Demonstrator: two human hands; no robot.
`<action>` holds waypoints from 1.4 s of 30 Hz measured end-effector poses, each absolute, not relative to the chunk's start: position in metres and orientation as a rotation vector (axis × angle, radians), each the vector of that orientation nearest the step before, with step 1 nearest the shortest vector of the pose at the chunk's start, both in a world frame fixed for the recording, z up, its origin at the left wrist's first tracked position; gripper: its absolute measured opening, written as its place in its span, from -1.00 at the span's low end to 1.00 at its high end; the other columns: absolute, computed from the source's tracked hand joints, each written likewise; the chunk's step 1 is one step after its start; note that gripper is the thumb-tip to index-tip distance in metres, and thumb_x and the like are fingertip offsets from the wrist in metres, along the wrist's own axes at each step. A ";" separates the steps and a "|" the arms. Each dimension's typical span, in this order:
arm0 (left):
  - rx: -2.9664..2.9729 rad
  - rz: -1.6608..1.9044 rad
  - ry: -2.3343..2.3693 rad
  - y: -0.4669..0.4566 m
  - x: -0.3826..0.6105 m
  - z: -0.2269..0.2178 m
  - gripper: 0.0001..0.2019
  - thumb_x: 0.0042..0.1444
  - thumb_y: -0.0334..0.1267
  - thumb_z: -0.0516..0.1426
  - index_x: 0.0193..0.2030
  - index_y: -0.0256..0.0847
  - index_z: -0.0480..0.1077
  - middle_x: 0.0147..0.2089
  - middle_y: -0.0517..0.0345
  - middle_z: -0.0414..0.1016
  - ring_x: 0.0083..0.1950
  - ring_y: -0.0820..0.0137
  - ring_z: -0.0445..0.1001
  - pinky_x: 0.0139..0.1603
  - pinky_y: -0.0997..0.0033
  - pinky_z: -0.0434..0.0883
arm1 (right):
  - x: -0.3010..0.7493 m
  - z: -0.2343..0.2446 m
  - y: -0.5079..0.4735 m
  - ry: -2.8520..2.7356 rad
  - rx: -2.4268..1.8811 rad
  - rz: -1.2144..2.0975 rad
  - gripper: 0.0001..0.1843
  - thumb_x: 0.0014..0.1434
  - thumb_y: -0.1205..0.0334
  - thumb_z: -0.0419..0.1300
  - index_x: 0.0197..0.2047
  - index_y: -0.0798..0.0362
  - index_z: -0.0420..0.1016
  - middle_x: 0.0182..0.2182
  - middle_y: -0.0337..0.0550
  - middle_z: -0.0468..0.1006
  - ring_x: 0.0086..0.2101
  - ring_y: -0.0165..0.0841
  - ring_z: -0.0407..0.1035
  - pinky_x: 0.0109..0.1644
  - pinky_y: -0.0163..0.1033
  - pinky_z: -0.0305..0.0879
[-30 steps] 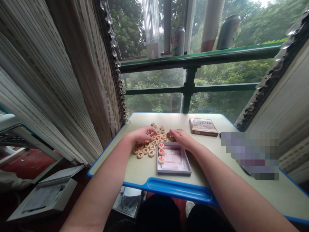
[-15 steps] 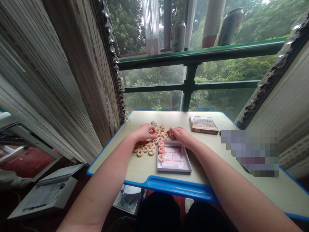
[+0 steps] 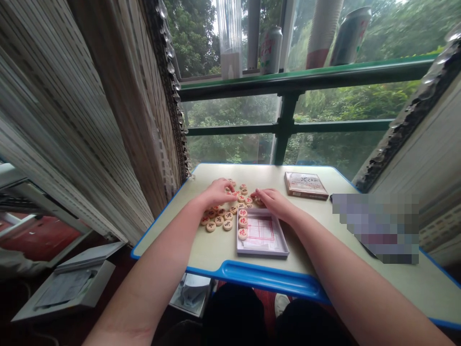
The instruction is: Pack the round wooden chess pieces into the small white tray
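Note:
Round wooden Chinese chess pieces (image 3: 228,216) with red or black characters lie in a loose pile on the small table (image 3: 201,245). At the pile's left side is my left hand (image 3: 217,193), thumb and fingers apart above the pieces. My right hand (image 3: 271,201) rests at the pile's right side, fingers stretched to the left over pieces partly hidden beneath it. Close in front of the hands sits a shallow white box (image 3: 262,253). Three red-marked chess pieces (image 3: 242,222) stand in a column along its left wall, over a paper printed with red lines.
A flat printed box lid (image 3: 307,186) lies at the back right. A blurred item (image 3: 378,230) is on the right. The table has a blue rim with a tray groove (image 3: 270,281). Cans (image 3: 351,36) and stacked cups stand on the window ledge; an opened carton (image 3: 72,283) is on the floor.
My left hand has shifted slightly up and away over the pile, its thumb and fingers parting. The right hand stays almost still. The whole view has shifted a little.

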State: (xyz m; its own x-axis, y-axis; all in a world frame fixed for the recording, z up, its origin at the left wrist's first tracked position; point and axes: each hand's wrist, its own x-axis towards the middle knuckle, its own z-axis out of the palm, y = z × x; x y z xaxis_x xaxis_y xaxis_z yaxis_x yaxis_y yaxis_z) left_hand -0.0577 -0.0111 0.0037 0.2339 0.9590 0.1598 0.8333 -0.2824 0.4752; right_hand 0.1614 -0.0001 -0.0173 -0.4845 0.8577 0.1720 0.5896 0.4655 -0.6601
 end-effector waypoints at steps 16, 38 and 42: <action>1.970 1.216 1.623 -0.013 -0.053 0.006 -0.74 -0.10 -0.27 0.16 -0.21 -0.22 0.36 -0.21 0.11 0.47 -0.39 0.49 0.36 -0.34 0.46 0.34 | 0.165 -0.020 0.002 -2.130 -1.243 0.759 -0.44 0.26 -0.07 -0.21 0.01 0.07 0.42 -0.10 0.02 0.53 -0.05 -0.19 0.38 0.05 -0.10 0.22; 1.782 1.145 1.153 -0.031 -0.039 0.016 -0.65 -0.21 -0.09 0.30 -0.37 -0.31 0.39 -0.46 0.17 0.42 -0.48 0.53 0.33 -0.49 0.52 0.27 | 0.140 0.016 -0.050 -1.692 -0.862 1.140 -0.63 0.14 -0.05 0.05 -0.23 0.10 0.39 -0.39 -0.12 0.49 -0.45 -0.41 0.40 -0.39 -0.30 0.32; 1.849 1.156 1.144 -0.036 -0.038 0.021 -0.66 -0.22 -0.14 0.31 -0.36 -0.32 0.39 -0.42 0.16 0.42 -0.48 0.55 0.29 -0.49 0.52 0.26 | 0.143 0.016 -0.042 -1.503 -0.959 1.264 -0.62 0.10 -0.07 0.08 -0.33 0.13 0.38 -0.44 -0.14 0.46 -0.54 -0.49 0.34 -0.49 -0.37 0.20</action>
State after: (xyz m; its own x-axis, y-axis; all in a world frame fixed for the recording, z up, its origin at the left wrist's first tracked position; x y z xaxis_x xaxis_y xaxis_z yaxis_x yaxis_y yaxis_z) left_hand -0.0379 -0.0358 0.0213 0.2247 0.9151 0.3349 0.3252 -0.3944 0.8595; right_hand 0.1427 -0.0423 0.0158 -0.2734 0.9482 0.1620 0.0034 0.1694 -0.9855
